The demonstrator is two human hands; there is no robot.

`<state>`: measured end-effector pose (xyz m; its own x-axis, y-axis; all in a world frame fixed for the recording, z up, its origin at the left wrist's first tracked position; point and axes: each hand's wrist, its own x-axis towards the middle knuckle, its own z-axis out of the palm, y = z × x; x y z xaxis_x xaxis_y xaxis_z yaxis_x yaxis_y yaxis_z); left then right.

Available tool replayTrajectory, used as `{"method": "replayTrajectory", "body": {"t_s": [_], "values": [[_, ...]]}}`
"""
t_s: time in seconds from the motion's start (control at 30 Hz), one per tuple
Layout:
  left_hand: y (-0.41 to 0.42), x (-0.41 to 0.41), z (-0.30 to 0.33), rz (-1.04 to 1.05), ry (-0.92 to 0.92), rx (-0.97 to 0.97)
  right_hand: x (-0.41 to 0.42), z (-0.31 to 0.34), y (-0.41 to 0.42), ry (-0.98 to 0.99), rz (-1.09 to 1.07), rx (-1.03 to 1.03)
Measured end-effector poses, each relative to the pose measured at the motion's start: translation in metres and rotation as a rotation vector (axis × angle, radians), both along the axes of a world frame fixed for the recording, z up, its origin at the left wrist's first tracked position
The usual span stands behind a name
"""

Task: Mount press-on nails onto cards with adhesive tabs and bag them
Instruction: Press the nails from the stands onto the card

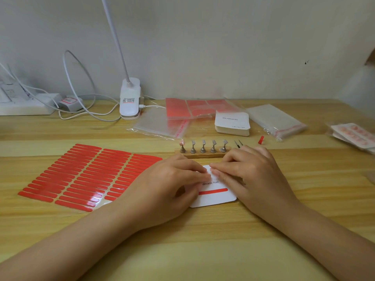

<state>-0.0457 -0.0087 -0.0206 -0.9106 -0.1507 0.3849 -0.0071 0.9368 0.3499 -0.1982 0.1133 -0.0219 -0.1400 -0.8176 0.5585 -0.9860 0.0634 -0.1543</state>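
My left hand point(178, 179) and right hand point(247, 173) press flat, relaxed fingers on the white card point(215, 197), whose red adhesive strip point(213, 191) lies exposed.

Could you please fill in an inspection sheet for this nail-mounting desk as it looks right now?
Surface: wooden desk, bare at the front.
Job's things: white card with one red strip; red tab sheet to its left; wooden nail stand; card stack; clear bags.
Clutter: tweezers; red scrap.
Hands: left hand and right hand press fingertips on the card's upper part; no curled grip seen.
Cables: white leads by the power strip.
Surroundings: clip lamp; pale wall.
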Motion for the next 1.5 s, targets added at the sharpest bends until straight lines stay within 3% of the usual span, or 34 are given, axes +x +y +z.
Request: {"method": "replayTrajectory", "body": {"t_s": [0.8, 1.0, 1.5], "values": [[0.001, 0.0, 0.002, 0.011, -0.007, 0.0, 0.004, 0.001, 0.003, 0.023, -0.004, 0.109], [0.001, 0.0, 0.0, 0.012, -0.002, 0.01, 0.01, 0.004, 0.006, 0.109, -0.02, 0.133], [0.001, -0.001, 0.001, 0.018, -0.001, 0.009, 0.008, -0.001, 0.005, -0.105, -0.048, 0.019]]}}
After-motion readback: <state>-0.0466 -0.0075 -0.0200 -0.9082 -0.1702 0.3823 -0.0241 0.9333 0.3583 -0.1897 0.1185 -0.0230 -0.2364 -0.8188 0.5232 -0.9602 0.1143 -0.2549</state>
